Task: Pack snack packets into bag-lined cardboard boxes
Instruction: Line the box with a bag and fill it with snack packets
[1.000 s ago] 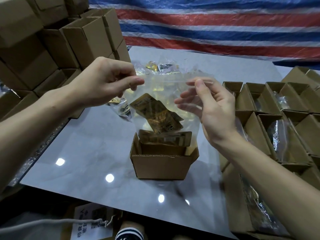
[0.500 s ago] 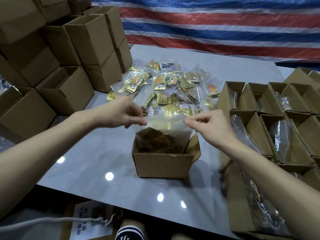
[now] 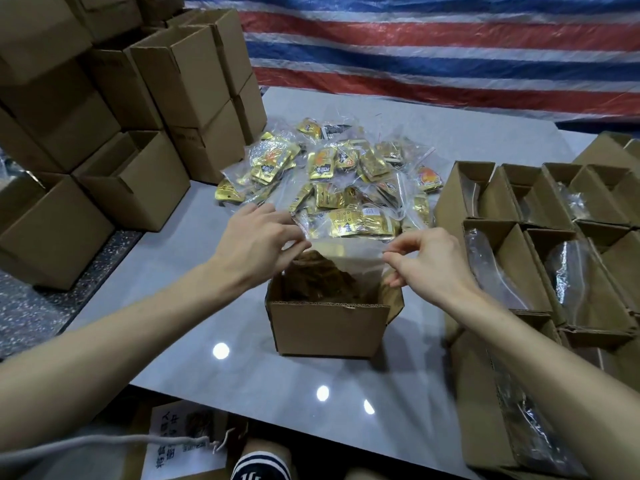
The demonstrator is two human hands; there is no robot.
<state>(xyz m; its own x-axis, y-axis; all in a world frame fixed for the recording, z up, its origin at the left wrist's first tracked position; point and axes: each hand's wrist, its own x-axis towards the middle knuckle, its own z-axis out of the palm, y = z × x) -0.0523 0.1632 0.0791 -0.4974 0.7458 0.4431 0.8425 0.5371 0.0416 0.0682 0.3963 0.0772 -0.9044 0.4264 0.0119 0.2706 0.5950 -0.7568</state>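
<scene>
A: Grip first, quick. What are the hands doing?

B: The left hand (image 3: 258, 245) is pinching the top edge of the clear bag (image 3: 346, 249) near its left corner, thumb against fingers. The right hand (image 3: 434, 265) is pinching the same edge at the right corner, thumb and forefinger closing on the film, other fingers curling under. The edge is stretching flat between them.

A: Where's the bag sitting?

B: It's standing in the open cardboard box (image 3: 329, 323) mid-way across the table (image 3: 166, 299), lower part inside, top strip sticking up above the rim. The snack packets (image 3: 318, 277) are showing brownish through the film, down in the box.

A: Handling?

B: I'm judging it light and floppy. Thin, slippery film with no stiffness, so it's likely sagging wherever nobody's holding it. The mouth corners are looking like the right place to take hold; a mid-edge grip would probably be bunching it. The packets are looking soft, not fragile.

A: Orientation?

B: The mouth is pointing up, leaning slightly away from the camera. The top edge is running left to right across the view, and the long axis is standing roughly upright. Can't tell if the mouth is sealed or open.

A: Around it?

B: A loose pile of gold packets (image 3: 339, 174) is lying just behind the box. The bag-lined boxes (image 3: 498, 258) are sitting on the right, the stacked boxes (image 3: 180, 74) on the left.
</scene>
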